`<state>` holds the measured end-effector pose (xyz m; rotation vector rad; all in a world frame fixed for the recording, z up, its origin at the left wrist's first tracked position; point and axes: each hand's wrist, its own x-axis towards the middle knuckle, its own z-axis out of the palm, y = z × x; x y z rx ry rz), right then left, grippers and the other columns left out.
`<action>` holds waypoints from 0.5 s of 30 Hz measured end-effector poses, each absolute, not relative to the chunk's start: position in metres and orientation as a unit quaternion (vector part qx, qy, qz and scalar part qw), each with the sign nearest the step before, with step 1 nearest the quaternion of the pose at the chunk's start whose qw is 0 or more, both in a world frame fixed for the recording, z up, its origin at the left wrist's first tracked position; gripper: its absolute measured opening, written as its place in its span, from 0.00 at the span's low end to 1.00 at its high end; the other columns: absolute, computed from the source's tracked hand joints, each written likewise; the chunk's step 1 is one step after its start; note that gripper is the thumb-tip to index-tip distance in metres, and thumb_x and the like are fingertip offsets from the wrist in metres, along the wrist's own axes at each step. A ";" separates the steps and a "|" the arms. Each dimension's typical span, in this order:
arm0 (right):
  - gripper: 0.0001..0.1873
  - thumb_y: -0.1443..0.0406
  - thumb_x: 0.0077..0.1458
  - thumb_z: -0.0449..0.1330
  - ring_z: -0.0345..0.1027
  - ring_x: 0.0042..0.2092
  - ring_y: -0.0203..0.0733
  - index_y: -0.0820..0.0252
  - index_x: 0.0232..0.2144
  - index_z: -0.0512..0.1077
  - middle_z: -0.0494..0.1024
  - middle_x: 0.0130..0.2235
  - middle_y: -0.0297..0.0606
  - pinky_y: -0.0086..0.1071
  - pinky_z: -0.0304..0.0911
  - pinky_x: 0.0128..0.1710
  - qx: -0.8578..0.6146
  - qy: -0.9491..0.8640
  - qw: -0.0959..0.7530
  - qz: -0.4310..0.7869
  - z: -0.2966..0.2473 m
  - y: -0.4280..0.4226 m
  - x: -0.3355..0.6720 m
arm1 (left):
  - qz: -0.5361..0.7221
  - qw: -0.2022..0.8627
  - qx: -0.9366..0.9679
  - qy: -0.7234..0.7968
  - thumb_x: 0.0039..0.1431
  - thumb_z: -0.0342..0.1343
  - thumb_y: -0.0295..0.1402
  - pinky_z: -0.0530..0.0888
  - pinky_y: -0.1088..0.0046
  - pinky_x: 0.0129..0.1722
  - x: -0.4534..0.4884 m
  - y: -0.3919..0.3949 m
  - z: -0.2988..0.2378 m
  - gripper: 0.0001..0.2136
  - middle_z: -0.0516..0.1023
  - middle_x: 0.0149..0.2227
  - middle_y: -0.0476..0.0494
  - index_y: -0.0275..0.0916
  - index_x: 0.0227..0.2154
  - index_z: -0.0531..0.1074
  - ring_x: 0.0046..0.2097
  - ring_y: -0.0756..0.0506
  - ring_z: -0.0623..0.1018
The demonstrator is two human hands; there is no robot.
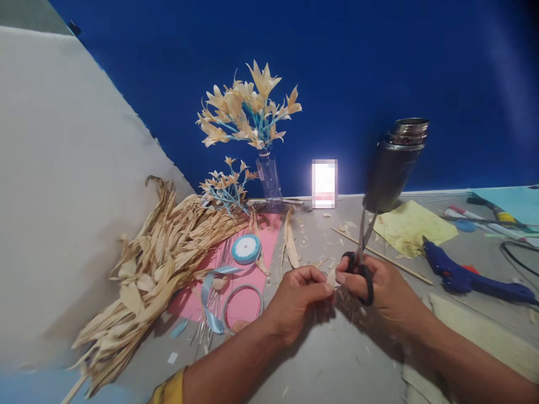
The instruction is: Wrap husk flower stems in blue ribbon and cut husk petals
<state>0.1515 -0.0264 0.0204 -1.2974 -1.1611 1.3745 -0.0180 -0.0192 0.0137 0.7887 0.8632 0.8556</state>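
Between the fingertips of both hands is a small pale piece of dried husk (pixel 332 278). My left hand (pixel 297 300) pinches it from the left with thumb and fingers. My right hand (pixel 379 286) has black-handled scissors (pixel 361 252) hooked on its fingers, blades pointing away and partly apart, while its thumb and fingertip meet the husk piece. Scraps of husk lie under the hands. Beyond the scissor tips stands a dark metal flask (pixel 393 168) without a lid, tilted in view.
Dried husks (pixel 168 241) are heaped at left beside pink paper (pixel 269 235), a blue ribbon spool (pixel 246 248) and a tape ring (pixel 229 303). Husk flowers (pixel 252 106) stand in a clear bottle (pixel 269 179). At right lie a blue glue gun (pixel 467 272), thin stick (pixel 400 264) and yellow paper (pixel 415 227).
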 end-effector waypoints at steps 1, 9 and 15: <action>0.17 0.54 0.47 0.68 0.58 0.24 0.33 0.59 0.30 0.70 0.68 0.23 0.29 0.27 0.55 0.23 -0.517 -0.475 0.426 0.571 0.019 -0.027 0.151 | 0.410 0.743 0.354 0.394 0.43 0.69 0.33 0.65 0.74 0.29 -0.018 -0.018 0.014 0.12 0.75 0.22 0.46 0.36 0.23 0.70 0.25 0.51 0.71; 0.27 0.42 0.50 0.61 0.54 0.21 0.32 0.58 0.22 0.65 0.68 0.20 0.31 0.27 0.48 0.20 -0.466 -0.556 0.255 0.639 0.009 -0.036 0.140 | 0.486 0.726 0.304 0.380 0.42 0.70 0.32 0.68 0.73 0.32 -0.022 -0.013 0.020 0.13 0.76 0.25 0.46 0.37 0.24 0.69 0.29 0.49 0.75; 0.27 0.42 0.49 0.61 0.52 0.19 0.31 0.57 0.19 0.64 0.62 0.16 0.28 0.26 0.47 0.19 -0.480 -0.577 0.232 0.618 0.016 -0.036 0.138 | 0.480 0.735 0.304 0.369 0.44 0.67 0.30 0.67 0.73 0.32 -0.023 -0.013 0.018 0.10 0.77 0.25 0.46 0.37 0.24 0.69 0.28 0.49 0.75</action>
